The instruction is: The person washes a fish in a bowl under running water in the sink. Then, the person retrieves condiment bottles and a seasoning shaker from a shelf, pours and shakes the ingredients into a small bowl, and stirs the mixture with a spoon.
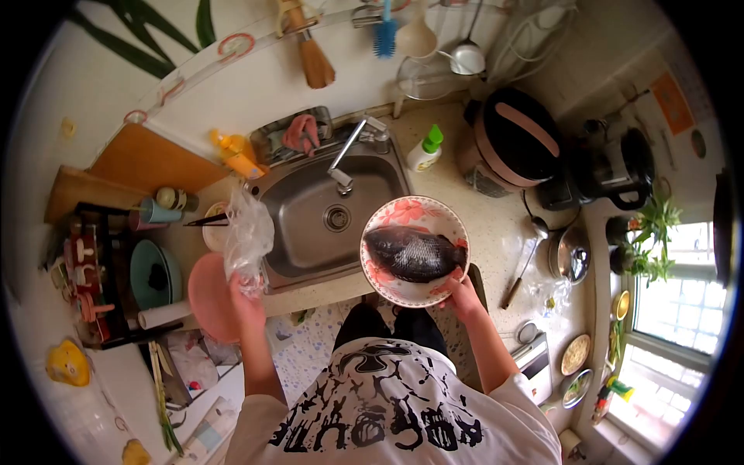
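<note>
A dark whole fish (415, 253) lies in a white bowl with a red flower pattern (412, 298). My right hand (459, 296) grips the bowl's lower right rim, near the fish's tail. On the other side, my left hand (246, 304) is closed on a crumpled clear plastic bag (249, 232), beside a pink basin (208, 298). Between the two hands is the steel sink (302, 225), with its faucet (341, 167) at the back. The bowl overlaps the sink's right edge in view.
A green-capped bottle (425, 151) and a rice cooker (515, 139) stand right of the sink. A ladle, a lidded pot (570, 254) and a stove are farther right. An orange bottle (236, 153), a teal basin (151, 271) and a rack are at the left.
</note>
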Demonstrator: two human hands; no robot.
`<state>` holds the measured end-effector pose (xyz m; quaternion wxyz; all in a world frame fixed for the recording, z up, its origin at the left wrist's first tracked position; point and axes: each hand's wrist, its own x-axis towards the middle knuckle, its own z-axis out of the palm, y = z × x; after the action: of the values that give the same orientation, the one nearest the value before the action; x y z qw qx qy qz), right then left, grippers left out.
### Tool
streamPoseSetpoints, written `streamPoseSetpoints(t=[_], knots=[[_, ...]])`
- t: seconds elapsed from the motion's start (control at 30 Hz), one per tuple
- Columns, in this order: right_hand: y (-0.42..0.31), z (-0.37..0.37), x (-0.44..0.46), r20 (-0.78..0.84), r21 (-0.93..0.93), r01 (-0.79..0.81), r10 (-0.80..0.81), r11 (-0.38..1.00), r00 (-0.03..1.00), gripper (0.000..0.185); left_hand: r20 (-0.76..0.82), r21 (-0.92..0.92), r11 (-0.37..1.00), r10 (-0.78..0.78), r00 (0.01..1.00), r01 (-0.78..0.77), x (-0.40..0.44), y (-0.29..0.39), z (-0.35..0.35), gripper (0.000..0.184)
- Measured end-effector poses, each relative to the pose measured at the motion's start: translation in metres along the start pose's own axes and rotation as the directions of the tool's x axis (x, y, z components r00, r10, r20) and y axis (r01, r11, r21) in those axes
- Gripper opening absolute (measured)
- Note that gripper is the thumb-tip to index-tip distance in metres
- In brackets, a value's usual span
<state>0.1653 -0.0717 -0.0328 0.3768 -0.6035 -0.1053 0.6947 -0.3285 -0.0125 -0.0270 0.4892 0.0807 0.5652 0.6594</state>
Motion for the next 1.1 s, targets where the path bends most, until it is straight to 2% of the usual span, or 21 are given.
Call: streamPoseSetpoints(t=[0.13, 0.23, 0.4, 0.5, 0.53, 0.63, 0.67, 0.73, 0.8, 0.9, 0.93, 1.03, 1.1], knots=[[0.006, 0.023, 0.045, 0.066, -0.111, -0.119, 0.126, 0.987, 0.99, 0.04, -0.013, -0.033, 0.998, -0.056, 0.998, 0.056, -0.019, 0.002, -0.035, 0.023], [0.011, 0.042, 0.076, 0.173, -0.139, -0.122, 0.146, 0.983, 0.974, 0.042, -0.057, 0.014, 0.997, -0.069, 0.996, 0.07, -0.037, 0.011, -0.035, 0.019], [0.016, 0.073, 0.115, 0.192, -0.214, -0.13, 0.172, 0.968, 0.966, 0.048, -0.056, -0.035, 0.998, -0.055, 0.997, 0.054, -0.048, 0.005, -0.057, 0.021], [0.013, 0.09, 0.136, 0.23, -0.225, -0.113, 0.166, 0.968, 0.959, 0.035, -0.114, -0.041, 0.998, -0.058, 0.992, 0.054, -0.053, 0.003, -0.058, 0.019], [0.018, 0.091, 0.148, 0.2, -0.195, -0.137, 0.176, 0.971, 0.964, 0.032, -0.135, -0.046, 0.998, -0.058, 0.989, 0.053, -0.052, 0.002, -0.06, 0.018], [0.033, 0.09, 0.194, 0.227, -0.155, -0.145, 0.178, 0.977, 0.958, 0.025, -0.052, 0.04, 0.999, 0.005, 0.999, -0.003, -0.04, -0.023, -0.094, 0.011], [0.039, 0.104, 0.207, 0.096, -0.023, -0.171, 0.172, 0.985, 0.98, 0.018, -0.046, 0.032, 0.999, -0.033, 0.998, 0.034, -0.04, -0.029, -0.101, 0.011], [0.039, 0.109, 0.229, 0.161, -0.055, -0.14, 0.147, 0.989, 0.976, 0.015, -0.033, 0.016, 0.994, -0.104, 0.994, 0.104, -0.041, -0.028, -0.095, 0.014], [0.028, 0.116, 0.24, 0.255, -0.113, -0.134, 0.159, 0.985, 0.954, 0.012, -0.089, 0.09, 0.992, -0.084, 0.992, 0.092, -0.053, -0.025, -0.08, 0.01], [0.043, 0.12, 0.282, 0.252, -0.155, -0.155, 0.191, 0.976, 0.949, 0.012, -0.153, 0.152, 0.983, -0.078, 0.985, 0.101, -0.066, -0.013, -0.055, 0.013], [0.045, 0.122, 0.288, 0.263, -0.099, -0.159, 0.18, 0.982, 0.948, 0.012, -0.171, 0.163, 0.98, -0.084, 0.982, 0.112, -0.069, -0.011, -0.053, 0.017], [0.057, 0.118, 0.313, 0.251, -0.11, -0.14, 0.163, 0.984, 0.954, 0.014, -0.161, 0.255, 0.953, -0.125, 0.979, 0.164, -0.073, -0.016, -0.056, 0.014], [0.067, 0.115, 0.326, 0.201, -0.142, -0.139, 0.166, 0.98, 0.965, 0.016, -0.177, 0.185, 0.968, -0.137, 0.975, 0.169, -0.077, -0.015, -0.054, 0.013]])
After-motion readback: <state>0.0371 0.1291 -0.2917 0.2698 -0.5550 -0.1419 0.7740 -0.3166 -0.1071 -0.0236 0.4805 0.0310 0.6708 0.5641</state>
